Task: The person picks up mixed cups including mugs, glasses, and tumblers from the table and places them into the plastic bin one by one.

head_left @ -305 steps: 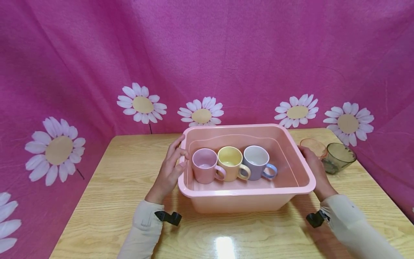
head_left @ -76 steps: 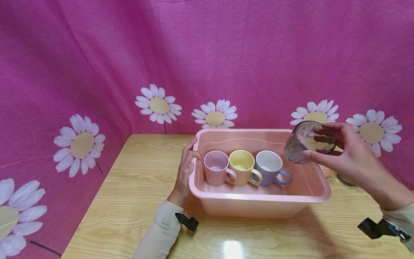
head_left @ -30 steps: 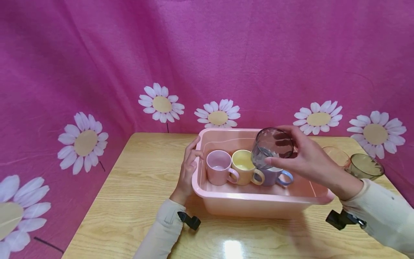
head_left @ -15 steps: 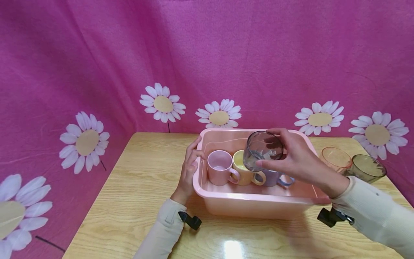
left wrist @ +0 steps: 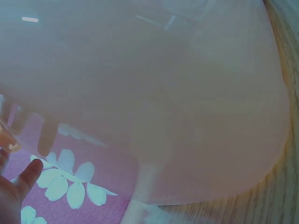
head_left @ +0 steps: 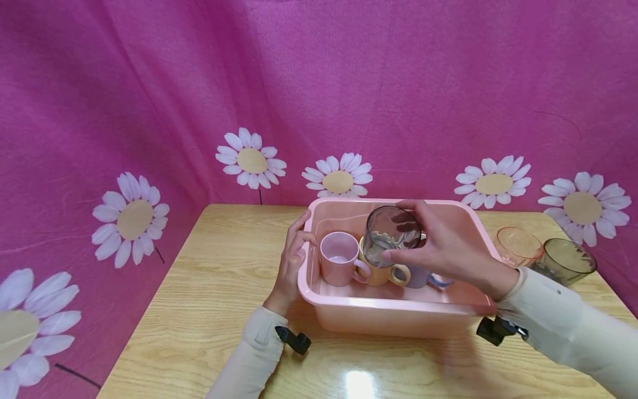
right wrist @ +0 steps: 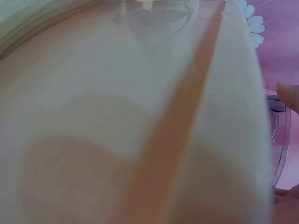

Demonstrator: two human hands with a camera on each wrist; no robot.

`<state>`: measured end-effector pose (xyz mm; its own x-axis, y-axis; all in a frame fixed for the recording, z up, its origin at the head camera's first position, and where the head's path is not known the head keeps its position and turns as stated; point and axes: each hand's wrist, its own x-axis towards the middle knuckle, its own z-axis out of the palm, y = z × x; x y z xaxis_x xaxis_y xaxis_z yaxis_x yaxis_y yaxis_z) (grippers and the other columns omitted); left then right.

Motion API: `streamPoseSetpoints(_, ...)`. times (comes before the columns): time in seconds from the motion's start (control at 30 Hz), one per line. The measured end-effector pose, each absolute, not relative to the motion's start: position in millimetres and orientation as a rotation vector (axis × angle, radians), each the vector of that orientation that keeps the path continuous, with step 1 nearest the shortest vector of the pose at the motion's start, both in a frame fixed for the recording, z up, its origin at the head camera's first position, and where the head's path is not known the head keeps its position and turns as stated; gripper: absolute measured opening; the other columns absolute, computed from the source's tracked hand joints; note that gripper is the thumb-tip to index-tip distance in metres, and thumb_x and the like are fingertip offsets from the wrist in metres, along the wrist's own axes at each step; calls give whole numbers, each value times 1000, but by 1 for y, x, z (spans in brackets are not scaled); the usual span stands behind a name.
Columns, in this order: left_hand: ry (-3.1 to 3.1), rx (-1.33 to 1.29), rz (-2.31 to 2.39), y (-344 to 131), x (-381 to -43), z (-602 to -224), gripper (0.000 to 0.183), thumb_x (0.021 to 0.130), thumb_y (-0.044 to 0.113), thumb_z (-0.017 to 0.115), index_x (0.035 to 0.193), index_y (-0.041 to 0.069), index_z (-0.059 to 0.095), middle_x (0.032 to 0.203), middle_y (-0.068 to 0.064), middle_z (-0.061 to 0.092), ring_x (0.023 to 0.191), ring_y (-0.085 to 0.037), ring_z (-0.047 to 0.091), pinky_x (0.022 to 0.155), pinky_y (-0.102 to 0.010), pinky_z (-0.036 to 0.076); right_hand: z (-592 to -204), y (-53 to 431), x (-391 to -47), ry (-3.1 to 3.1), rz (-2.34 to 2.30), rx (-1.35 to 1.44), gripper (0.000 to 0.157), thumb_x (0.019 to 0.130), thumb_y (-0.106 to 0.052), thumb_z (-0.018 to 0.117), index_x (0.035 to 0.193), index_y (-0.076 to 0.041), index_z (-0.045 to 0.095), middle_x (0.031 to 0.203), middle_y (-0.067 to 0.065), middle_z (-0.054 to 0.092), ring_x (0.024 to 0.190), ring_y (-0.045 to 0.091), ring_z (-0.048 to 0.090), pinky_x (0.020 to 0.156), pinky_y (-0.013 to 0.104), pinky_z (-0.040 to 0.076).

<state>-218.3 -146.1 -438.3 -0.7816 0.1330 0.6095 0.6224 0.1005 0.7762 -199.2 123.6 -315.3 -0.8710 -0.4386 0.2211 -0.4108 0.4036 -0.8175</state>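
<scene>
A pink plastic basin (head_left: 399, 318) stands on the table with three mugs in a row inside: a pink mug (head_left: 333, 271), a yellow mug (head_left: 377, 275) and a purple mug (head_left: 417, 278) with a blue handle. My left hand (head_left: 289, 266) holds the basin's left rim, its fingers bent over the edge. My right hand (head_left: 441, 244) grips a dark grey drinking glass (head_left: 391, 230) by its sides, thumb in front. Tilted, the glass is over the basin and hides parts of the yellow and purple mugs. In the right wrist view the glass (right wrist: 279, 140) shows between thumb and fingers.
Right of the basin, an orange-rimmed clear glass (head_left: 519, 244) and an olive glass (head_left: 568, 260) stand side by side, partly behind the right forearm. The wooden table (head_left: 199, 288) meets a magenta cloth (head_left: 349, 83) with printed daisies behind.
My right hand has brought the dark glass from over the basin's right side leftward and slightly down, to above the yellow mug. My left hand keeps its hold on the rim; earlier both hands held the basin.
</scene>
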Motion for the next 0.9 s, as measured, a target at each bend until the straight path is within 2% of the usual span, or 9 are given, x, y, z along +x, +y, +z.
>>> streamPoseSetpoints(0.07,-2001,-735,-1724,-146,-218,-438,25,83,21,38,99,7,52,156,-4,24,143,-23,23,111,-54,26,-316,121,-201,2622,-1474,-801,72,75,-12,81,133,-1,41,120,19,57,110,32,56,89,35,50)
streamPoseSetpoints(0.33,-2002,-738,-1715,-147,-218,-438,33,83,21,37,100,-4,49,156,-6,23,143,-23,22,112,-53,23,-319,113,-204,2601,-1420,-788,73,74,-20,83,133,-5,43,120,14,59,111,27,57,94,45,48)
streamPoseSetpoints(0.67,-1993,-745,-1729,-147,-219,-440,33,83,22,35,99,-4,49,156,-7,23,143,-24,21,113,-54,21,-327,100,-206,2444,-1486,-909,74,73,-15,84,131,-5,40,123,15,56,112,29,56,96,48,46)
streamPoseSetpoints(0.9,-1998,-740,-1734,-146,-219,-438,33,82,21,37,100,-5,49,156,-6,24,143,-22,22,112,-51,25,-330,94,-208,2442,-1433,-864,75,72,-23,84,130,-8,40,122,11,57,111,24,58,96,45,47)
